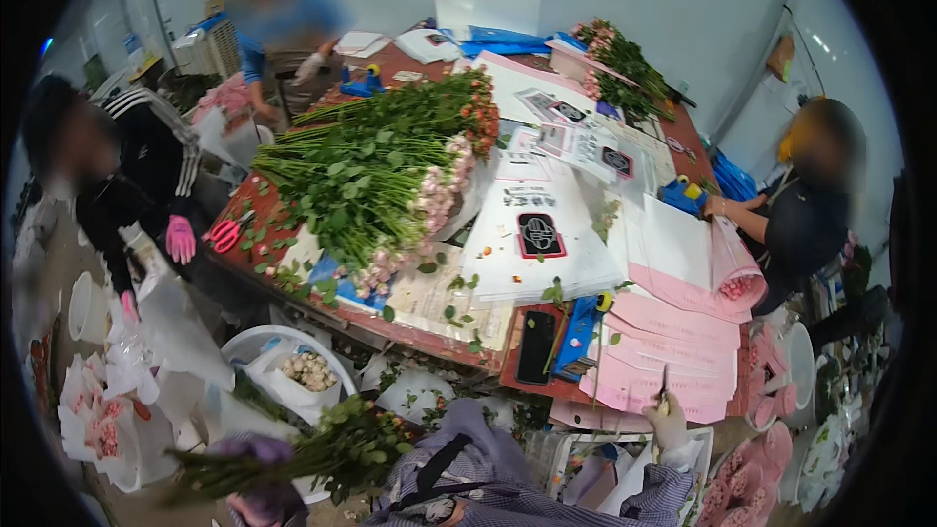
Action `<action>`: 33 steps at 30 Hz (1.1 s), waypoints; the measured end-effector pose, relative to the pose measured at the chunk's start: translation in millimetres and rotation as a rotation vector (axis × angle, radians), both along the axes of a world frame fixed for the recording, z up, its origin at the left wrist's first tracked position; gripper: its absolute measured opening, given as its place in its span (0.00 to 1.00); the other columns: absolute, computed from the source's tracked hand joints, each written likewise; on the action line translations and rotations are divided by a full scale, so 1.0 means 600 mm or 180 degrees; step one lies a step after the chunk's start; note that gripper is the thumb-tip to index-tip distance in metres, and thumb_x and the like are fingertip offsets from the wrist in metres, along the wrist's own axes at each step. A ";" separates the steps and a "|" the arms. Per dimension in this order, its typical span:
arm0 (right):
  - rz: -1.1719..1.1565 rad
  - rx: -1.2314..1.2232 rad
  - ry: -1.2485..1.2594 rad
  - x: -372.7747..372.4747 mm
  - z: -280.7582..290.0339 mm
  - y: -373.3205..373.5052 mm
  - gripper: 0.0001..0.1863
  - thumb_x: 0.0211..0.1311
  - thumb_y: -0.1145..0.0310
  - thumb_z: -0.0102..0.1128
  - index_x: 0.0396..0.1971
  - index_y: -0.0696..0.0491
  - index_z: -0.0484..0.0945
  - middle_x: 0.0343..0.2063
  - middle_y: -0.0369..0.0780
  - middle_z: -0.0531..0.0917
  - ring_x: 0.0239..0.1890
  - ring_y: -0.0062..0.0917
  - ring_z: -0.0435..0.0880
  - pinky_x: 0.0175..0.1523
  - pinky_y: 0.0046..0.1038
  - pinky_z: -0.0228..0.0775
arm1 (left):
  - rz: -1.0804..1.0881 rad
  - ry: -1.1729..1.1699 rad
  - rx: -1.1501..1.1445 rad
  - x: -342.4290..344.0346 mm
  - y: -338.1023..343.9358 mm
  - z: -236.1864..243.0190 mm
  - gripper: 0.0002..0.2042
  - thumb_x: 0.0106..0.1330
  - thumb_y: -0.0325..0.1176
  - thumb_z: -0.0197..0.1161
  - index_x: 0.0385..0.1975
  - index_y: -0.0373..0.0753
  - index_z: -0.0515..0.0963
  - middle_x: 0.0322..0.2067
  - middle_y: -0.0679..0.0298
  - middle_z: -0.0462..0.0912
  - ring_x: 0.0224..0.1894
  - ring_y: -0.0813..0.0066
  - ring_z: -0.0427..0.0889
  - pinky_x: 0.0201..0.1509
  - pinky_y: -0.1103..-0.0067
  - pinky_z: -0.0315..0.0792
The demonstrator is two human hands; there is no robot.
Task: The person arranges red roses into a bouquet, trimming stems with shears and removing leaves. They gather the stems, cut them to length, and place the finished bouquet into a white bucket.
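At the lower left, my left hand (262, 505) in a purple glove is closed round a bunch of leafy flower stems (342, 441). Its leafy heads point right, toward my body, and the stem ends are blurred. Off the table's near edge, my right hand (670, 425) wears a pale glove and grips what looks like a small knife (666, 385), narrow dark blade upward. Just beyond that blade lie overlapping pink wrapping sheets (669, 356). A blue tape dispenser (578, 337) and a black phone (536, 346) sit left of the sheets.
Piled roses (361, 166) cover the red table's left half, with red-handled scissors (229, 232) beside them. White printed sleeves (532, 234) fill its middle. A white bucket (337, 371) and a crate (698, 468) stand close to me. Three co-workers stand around the table.
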State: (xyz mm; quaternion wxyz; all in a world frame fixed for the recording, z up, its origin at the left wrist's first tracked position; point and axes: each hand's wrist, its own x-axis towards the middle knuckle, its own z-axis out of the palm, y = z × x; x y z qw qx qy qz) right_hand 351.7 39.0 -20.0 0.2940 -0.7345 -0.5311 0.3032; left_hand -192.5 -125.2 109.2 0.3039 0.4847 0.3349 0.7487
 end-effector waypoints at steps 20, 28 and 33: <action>0.4737 0.2016 -0.0466 -0.610 0.376 -0.023 0.27 0.36 0.71 0.64 0.42 0.53 0.67 0.31 0.43 0.71 0.37 0.37 0.69 0.43 0.31 0.62 | 0.0659 -0.0468 -0.0977 0.034 0.054 -0.034 0.10 0.48 0.24 0.62 0.31 0.36 0.72 0.21 0.68 0.75 0.23 0.85 0.72 0.27 0.86 0.67; 0.4570 0.1907 -0.0223 -0.601 0.379 -0.007 0.26 0.37 0.70 0.64 0.42 0.54 0.66 0.30 0.43 0.71 0.36 0.38 0.70 0.41 0.32 0.62 | -0.0093 -0.0128 -0.0627 -0.006 0.034 -0.023 0.09 0.48 0.26 0.59 0.31 0.34 0.71 0.23 0.62 0.76 0.23 0.78 0.75 0.24 0.81 0.68; 0.4697 0.2035 -0.0333 -0.610 0.380 0.000 0.26 0.40 0.67 0.62 0.43 0.54 0.66 0.31 0.44 0.71 0.37 0.38 0.69 0.43 0.33 0.61 | 0.0732 -0.0004 -0.0871 0.019 0.050 -0.027 0.11 0.45 0.19 0.59 0.30 0.33 0.70 0.22 0.64 0.75 0.24 0.77 0.73 0.23 0.80 0.68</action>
